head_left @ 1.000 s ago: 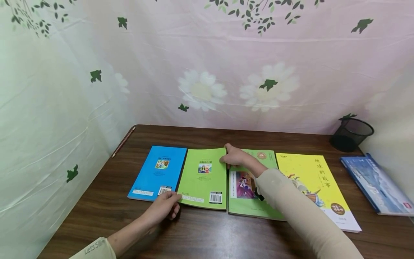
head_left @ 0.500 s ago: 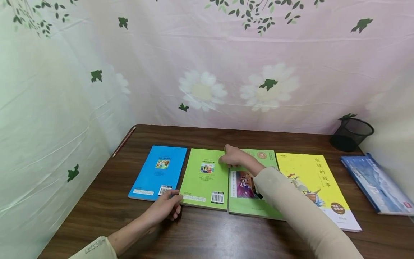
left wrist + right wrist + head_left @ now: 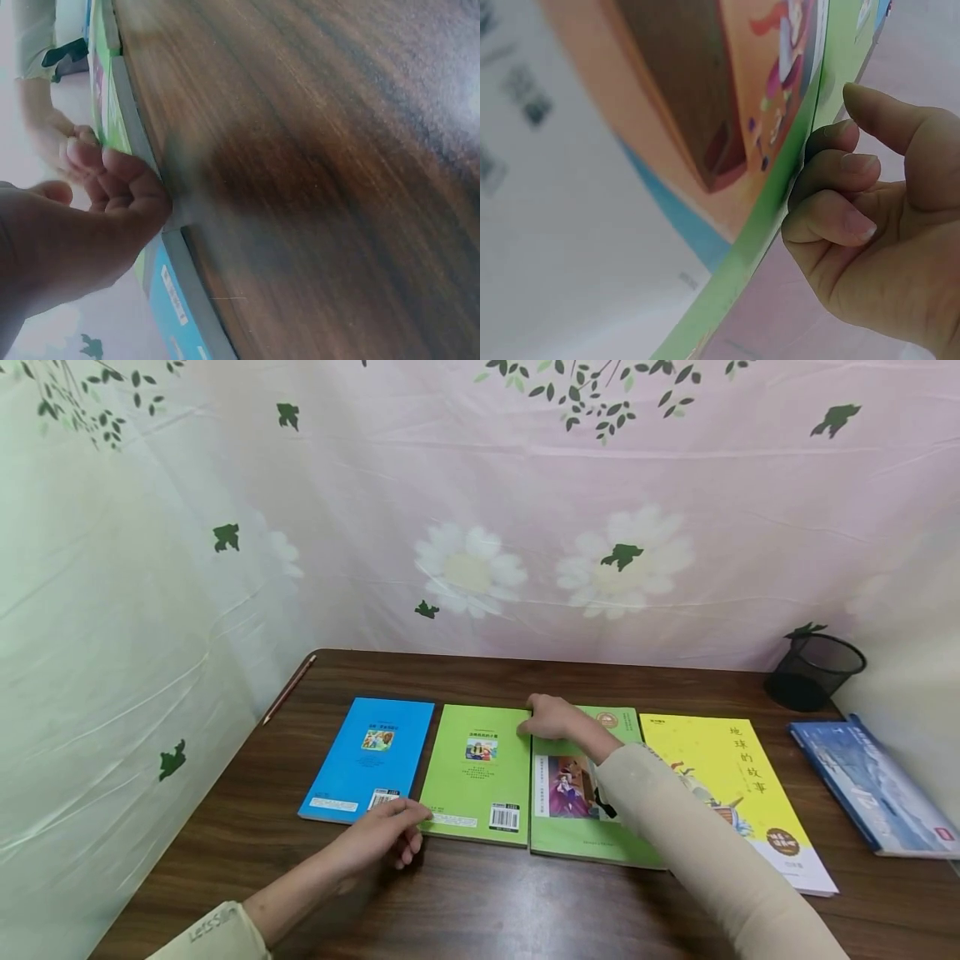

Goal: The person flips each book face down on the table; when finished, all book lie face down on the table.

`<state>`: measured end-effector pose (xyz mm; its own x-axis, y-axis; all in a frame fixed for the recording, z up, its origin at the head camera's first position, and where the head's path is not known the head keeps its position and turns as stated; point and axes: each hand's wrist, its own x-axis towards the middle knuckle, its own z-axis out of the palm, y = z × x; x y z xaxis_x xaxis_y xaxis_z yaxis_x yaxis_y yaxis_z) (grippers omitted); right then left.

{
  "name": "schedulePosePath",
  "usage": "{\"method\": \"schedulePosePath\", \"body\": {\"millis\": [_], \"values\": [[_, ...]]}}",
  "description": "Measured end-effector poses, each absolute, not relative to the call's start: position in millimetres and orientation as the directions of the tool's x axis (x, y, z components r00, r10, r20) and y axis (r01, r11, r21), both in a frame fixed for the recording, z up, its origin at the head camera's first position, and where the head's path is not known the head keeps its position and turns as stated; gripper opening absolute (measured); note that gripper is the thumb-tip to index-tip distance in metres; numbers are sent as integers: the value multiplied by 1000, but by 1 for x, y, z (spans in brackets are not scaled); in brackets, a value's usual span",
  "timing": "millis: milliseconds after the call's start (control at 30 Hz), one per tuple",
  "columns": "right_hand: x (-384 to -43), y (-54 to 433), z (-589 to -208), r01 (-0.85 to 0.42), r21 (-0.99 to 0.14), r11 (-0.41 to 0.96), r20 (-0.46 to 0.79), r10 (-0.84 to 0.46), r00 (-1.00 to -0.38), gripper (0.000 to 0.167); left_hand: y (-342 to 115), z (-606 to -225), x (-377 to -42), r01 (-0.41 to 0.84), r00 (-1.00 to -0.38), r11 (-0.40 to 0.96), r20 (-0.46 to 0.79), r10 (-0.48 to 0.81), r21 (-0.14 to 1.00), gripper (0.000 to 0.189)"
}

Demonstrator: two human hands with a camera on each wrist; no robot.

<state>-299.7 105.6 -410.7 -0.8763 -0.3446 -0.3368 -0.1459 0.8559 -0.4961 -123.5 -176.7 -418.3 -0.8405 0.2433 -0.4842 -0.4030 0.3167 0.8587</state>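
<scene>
In the head view, my left hand (image 3: 386, 831) touches the lower left corner of a lime green book (image 3: 476, 777) lying flat, back cover up. My left fingers (image 3: 133, 180) bend loosely by the book's front edge in the left wrist view. At its upper right corner is my right hand (image 3: 558, 720), reaching across a second green book (image 3: 600, 852) with a picture on its cover. The right fingers (image 3: 832, 217) are loosely curled, thumb apart, with nothing between them. To the left lies a blue book (image 3: 367, 768).
A yellow book (image 3: 720, 752) lies right of the green ones, partly under my right sleeve. Farther right are a blue-and-white book (image 3: 873, 789) and a black mesh pen holder (image 3: 813, 672). A pencil (image 3: 288, 689) lies along the table's left edge. Printed cloth (image 3: 465, 485) hangs behind.
The lime green book has shifted slightly right and now lies flat and straighter beside the second green book. My left hand has followed it right; my right hand has moved slightly right.
</scene>
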Motion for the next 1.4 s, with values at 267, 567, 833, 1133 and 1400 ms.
{"method": "schedulePosePath", "body": {"millis": [267, 567, 833, 1133, 1400], "values": [[-301, 105, -414, -158, -468, 870, -328, -337, -883, 60, -180, -425, -123, -512, -710, 346, -614, 346, 786, 42], [-302, 105, -413, -206, -446, 871, -317, -369, -874, 62, -178, -425, -122, -565, -647, 356, -667, 369, 745, 44], [-302, 105, -415, -206, -432, 878, -310, -360, -880, 65, -176, -423, -123, -645, -608, 264, -691, 392, 717, 38], [-303, 104, -415, -212, -422, 881, -305, -359, -882, 64, -176, -423, -124, -700, -566, 194, -700, 435, 687, 34], [-303, 102, -415, -198, -419, 886, -308, -344, -887, 64, -178, -422, -123, -734, -537, 144, -697, 476, 664, 34]]}}
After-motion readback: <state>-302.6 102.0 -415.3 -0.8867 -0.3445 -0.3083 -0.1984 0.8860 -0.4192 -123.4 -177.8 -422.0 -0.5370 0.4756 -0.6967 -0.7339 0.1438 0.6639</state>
